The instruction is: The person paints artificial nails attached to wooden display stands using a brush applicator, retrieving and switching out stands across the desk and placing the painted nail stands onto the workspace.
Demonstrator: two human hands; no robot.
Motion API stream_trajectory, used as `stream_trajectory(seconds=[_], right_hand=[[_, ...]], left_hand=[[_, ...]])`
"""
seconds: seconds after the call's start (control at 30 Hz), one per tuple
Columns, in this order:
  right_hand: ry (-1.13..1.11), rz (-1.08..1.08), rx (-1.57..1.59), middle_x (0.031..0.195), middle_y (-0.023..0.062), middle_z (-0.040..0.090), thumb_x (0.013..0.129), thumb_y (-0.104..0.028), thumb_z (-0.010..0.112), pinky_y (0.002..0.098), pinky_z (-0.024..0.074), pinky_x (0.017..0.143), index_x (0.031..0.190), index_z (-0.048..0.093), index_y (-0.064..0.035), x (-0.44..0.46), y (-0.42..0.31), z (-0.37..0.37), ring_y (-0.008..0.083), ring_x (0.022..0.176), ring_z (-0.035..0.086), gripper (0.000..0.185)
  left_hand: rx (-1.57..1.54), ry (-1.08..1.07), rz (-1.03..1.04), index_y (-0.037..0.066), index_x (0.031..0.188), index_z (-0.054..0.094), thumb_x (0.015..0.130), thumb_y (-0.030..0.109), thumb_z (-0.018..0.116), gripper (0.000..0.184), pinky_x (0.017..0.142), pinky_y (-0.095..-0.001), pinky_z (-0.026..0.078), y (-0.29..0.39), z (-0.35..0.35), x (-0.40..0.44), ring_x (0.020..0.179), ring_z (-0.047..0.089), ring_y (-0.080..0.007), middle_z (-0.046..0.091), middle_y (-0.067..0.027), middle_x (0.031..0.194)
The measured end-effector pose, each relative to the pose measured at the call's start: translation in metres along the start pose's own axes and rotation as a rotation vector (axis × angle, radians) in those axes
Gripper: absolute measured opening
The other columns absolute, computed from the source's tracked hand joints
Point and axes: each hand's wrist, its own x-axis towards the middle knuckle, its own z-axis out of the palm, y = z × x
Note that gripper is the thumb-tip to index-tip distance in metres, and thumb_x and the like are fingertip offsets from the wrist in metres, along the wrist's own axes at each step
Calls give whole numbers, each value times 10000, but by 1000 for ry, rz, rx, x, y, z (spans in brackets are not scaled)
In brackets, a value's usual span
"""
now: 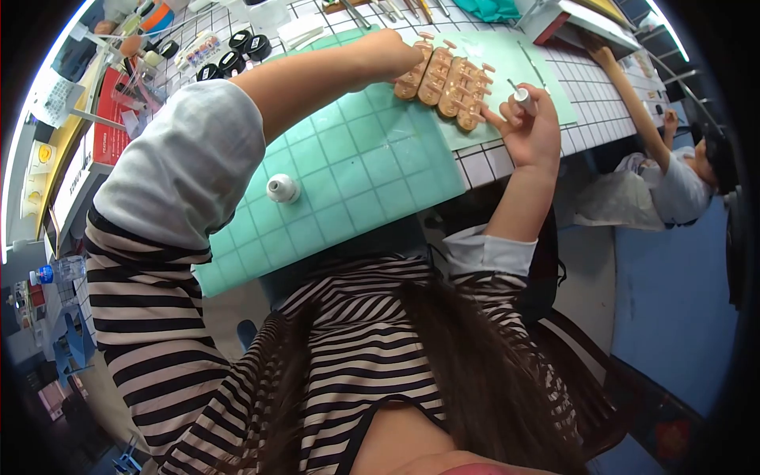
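Observation:
Several tan oval holders (451, 83) carrying small nail-like pieces stand side by side on a pale green sheet (546, 67). My left hand (396, 57) reaches to the leftmost holder, its fingertips mostly hidden behind the hand. Held in my right hand (529, 127) is a white brush cap (522, 96), its thin brush pointing up and left; the fingers are curled round the cap, just right of the holders. An open white bottle (283, 188) stands on the green gridded mat (340, 158), below my left forearm.
Black-lidded jars (244, 46) stand at the upper left, near a red box (109, 119). Pens and tools (412, 9) lie along the far edge. At the right, another person (673, 174) reaches over the table. A water bottle (57, 271) is at far left.

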Motion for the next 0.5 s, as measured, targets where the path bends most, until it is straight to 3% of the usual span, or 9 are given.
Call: stream_trajectory(seconds=[0.03, 0.23, 0.33, 0.47, 0.5], right_hand=[[-11, 35, -17, 518, 2, 357, 776, -167, 528, 519, 344, 902, 721, 473, -72, 6, -8, -4, 101, 467, 330, 123], [9, 65, -199, 527, -24, 337, 802, -158, 502, 457, 404, 731, 675, 452, -100, 31, -43, -20, 80, 480, 313, 149], [-2, 66, -196, 543, -28, 332, 795, -155, 534, 488, 380, 838, 749, 474, -79, 50, -52, -33, 79, 495, 325, 108], [30, 52, -243, 542, -30, 354, 796, -163, 537, 498, 354, 887, 767, 493, -78, 61, -62, -37, 75, 490, 338, 100], [66, 0, -273, 545, -31, 363, 791, -167, 544, 496, 347, 898, 748, 496, -80, 62, -66, -40, 74, 491, 347, 108]], left_hand=[[-112, 8, -2, -144, 1044, 437, 773, 179, 528, 432, 720, -244, 509, 2, 5, -5, 891, 542, -185, 505, -156, 974], [-361, -92, -35, -168, 983, 453, 764, 135, 505, 378, 676, -212, 513, 22, 34, -26, 794, 570, -169, 504, -167, 939], [-371, -111, -25, -157, 935, 487, 758, 118, 496, 327, 636, -205, 517, 27, 46, -22, 743, 577, -160, 506, -157, 913], [-333, -179, -11, -139, 1026, 456, 755, 105, 488, 366, 661, -204, 517, 33, 47, -24, 777, 580, -172, 487, -183, 996], [-156, -235, 158, -140, 1053, 444, 755, 101, 493, 386, 691, -215, 516, 24, 41, -21, 821, 585, -196, 477, -201, 1034]])
